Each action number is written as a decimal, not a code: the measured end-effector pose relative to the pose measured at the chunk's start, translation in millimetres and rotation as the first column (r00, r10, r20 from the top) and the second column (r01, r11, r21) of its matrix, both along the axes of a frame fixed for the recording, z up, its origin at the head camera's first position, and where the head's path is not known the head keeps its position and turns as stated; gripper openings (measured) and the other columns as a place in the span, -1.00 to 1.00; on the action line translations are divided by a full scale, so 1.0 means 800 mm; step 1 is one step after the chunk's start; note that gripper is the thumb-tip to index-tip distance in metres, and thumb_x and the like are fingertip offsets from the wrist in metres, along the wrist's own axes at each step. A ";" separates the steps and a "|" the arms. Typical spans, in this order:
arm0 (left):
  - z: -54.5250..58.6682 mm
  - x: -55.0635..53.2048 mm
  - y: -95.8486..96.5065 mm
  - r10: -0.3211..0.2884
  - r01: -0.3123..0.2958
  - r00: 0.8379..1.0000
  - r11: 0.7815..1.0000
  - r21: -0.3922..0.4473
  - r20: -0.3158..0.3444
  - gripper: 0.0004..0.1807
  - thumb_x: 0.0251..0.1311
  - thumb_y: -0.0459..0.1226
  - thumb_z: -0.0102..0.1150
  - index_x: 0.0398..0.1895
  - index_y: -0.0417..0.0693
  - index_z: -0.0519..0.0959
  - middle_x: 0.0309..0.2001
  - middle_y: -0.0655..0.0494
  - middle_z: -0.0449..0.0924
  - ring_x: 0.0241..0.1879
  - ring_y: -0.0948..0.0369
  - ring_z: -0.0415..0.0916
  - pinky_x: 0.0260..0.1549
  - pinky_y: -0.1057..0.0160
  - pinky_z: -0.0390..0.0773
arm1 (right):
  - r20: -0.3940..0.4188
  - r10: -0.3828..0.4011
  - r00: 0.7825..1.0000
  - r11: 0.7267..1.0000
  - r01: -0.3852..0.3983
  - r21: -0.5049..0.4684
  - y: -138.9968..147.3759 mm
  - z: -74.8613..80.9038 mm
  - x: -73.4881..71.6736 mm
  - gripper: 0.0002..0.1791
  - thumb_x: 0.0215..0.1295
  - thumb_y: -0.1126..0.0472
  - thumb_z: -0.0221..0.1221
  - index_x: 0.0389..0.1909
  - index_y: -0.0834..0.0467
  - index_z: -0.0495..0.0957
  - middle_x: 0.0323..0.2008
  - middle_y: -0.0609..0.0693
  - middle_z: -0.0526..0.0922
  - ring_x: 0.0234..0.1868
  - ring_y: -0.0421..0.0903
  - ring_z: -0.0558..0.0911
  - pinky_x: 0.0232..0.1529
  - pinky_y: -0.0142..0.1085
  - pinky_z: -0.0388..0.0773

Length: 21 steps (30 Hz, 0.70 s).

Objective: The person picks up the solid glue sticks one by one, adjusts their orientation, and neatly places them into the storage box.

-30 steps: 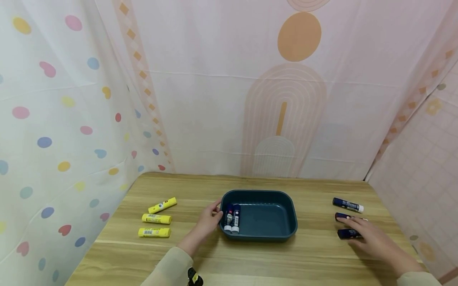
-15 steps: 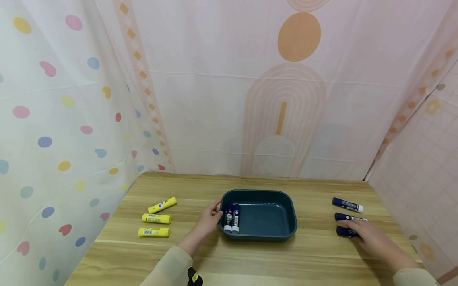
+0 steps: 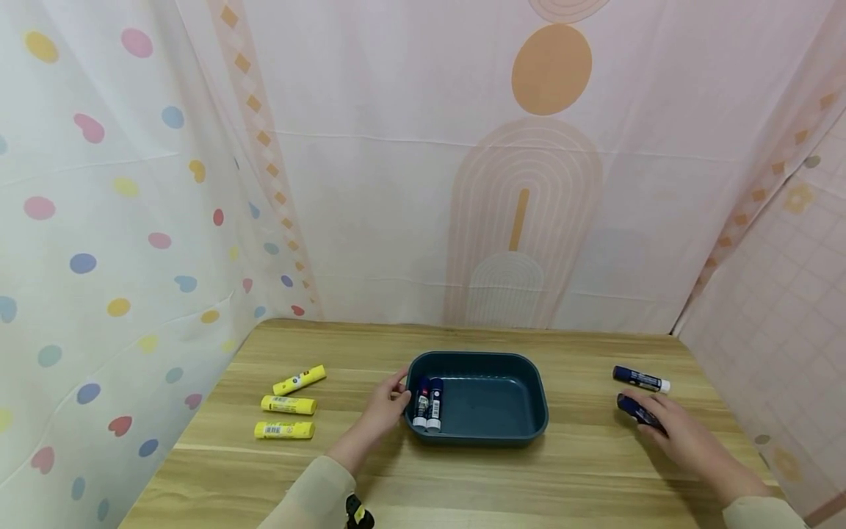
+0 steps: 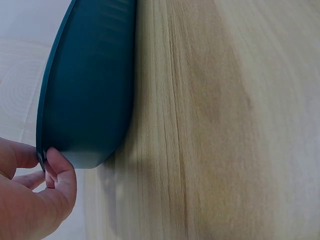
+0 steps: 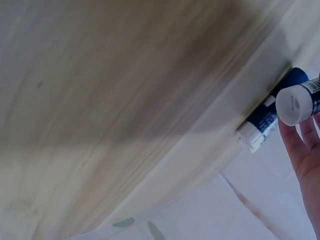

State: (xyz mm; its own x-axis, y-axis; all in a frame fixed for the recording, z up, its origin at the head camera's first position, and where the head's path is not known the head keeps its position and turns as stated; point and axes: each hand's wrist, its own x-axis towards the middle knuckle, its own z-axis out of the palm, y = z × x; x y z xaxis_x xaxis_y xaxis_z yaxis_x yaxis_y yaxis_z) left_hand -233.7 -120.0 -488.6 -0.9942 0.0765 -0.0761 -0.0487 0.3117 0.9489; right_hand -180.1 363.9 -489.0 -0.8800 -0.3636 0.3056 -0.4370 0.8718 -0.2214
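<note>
My left hand (image 3: pixel 382 405) pinches the left rim of a dark teal plastic tub (image 3: pixel 476 439); the left wrist view shows thumb and fingers on either side of the tub's lip (image 4: pixel 42 115). Inside, at the left end, lie two navy glue sticks (image 3: pixel 434 404) with white ends. At the right, my right hand (image 3: pixel 684 433) grips a navy glue stick (image 3: pixel 637 409), tilted. Its white end (image 5: pixel 294 106) points toward the right wrist camera. I cannot tell whether a second stick is under the palm. Just beyond, another navy glue stick (image 3: pixel 641 379) lies on the table.
Three yellow glue sticks (image 3: pixel 288 405) lie at the left of the wooden table (image 3: pixel 476 485). Patterned curtains (image 3: pixel 370 220) hang behind and at both sides. A small black and yellow object (image 3: pixel 358 512) is by the left sleeve.
My right hand has shifted from over the two nearer navy glue sticks and taken hold; one stick has turned and moved with it, the other no longer shows. The left hand stays put.
</note>
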 end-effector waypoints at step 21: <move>0.004 0.002 0.001 0.004 -0.004 1.000 1.000 -0.002 0.002 -0.49 0.31 -0.48 -0.08 0.34 -0.22 0.27 -0.21 -0.04 0.32 -0.29 0.17 0.38 -0.47 0.22 0.48 | 0.538 -0.102 0.837 0.758 0.415 -0.502 -0.042 0.028 -0.011 -0.27 0.34 0.12 0.13 0.39 0.26 0.02 -0.15 0.24 0.41 -0.44 -0.16 0.46 -0.50 -0.29 0.53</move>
State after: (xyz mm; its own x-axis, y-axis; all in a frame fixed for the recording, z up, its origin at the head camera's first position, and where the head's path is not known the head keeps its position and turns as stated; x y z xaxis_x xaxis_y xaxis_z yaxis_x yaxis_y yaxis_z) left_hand -232.3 -119.2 -485.1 -0.9943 0.0725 -0.0787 -0.0522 0.3138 0.9481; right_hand -188.6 330.1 -466.3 -0.9964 0.0105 -0.0842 0.0755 0.5629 -0.8230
